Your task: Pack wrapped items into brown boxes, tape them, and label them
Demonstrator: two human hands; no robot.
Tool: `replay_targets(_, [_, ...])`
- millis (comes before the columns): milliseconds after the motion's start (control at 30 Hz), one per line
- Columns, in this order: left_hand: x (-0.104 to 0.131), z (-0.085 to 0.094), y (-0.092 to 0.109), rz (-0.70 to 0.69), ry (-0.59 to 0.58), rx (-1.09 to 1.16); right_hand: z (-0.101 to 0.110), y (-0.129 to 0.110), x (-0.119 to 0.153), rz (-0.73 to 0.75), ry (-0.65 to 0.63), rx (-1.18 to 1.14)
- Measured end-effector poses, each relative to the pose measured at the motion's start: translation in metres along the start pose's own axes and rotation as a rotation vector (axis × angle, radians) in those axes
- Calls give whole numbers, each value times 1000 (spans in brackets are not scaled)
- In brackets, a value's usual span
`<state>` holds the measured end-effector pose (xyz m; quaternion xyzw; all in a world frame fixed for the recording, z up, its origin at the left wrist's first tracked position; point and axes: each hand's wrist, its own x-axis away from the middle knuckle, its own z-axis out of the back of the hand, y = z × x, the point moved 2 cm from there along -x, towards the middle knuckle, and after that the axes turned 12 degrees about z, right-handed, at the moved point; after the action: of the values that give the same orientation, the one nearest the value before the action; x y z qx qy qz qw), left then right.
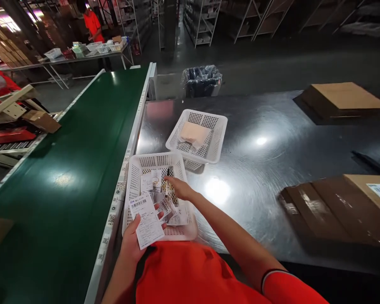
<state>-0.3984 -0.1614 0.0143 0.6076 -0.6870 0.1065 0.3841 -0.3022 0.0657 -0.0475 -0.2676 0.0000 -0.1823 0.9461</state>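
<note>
Slip (146, 223) — white, printed, barcoded — pinched in left hand (133, 240); right hand (180, 188) pinches pen (166, 191); basket (134, 182) beneath both.

- Shiny metal table (250, 169) — centre to right edge
- Near white basket (133, 179), lower centre-left
- Far white basket (221, 137), centre — just above it
- Cardboard box (351, 99), upper right; taped carton (329, 211), lower right
- Dark slim object (372, 162), right edge

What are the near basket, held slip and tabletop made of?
Near basket: likely moulded plastic, satin white, given the regular perforations. Held slip: apparently thin paper, matte, with printed text and barcode. Tabletop: probably metal, glossy; swirl scratches and lamp reflections.
</note>
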Motion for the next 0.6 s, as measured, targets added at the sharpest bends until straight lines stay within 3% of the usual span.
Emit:
replay_targets(133, [2, 6, -2, -5, 1, -8, 18, -11, -1, 68, -44, 103])
replay_targets(333, [5, 5, -1, -36, 19, 53, 56, -44, 10, 51, 374, 69])
replay_targets(400, [7, 1, 0, -46, 32, 104, 64, -65, 22, 54, 563, -123])
replay_targets(500, [8, -7, -1, -54, -17, 177, 63, -105, 41, 131, 862, -758])
replay_targets(533, [8, -8, -3, -55, -41, 191, 59, -119, 44, 157, 890, -970])
replay_targets(600, [7, -10, -7, -69, -56, 199, 45, -144, 48, 171, 799, -1257])
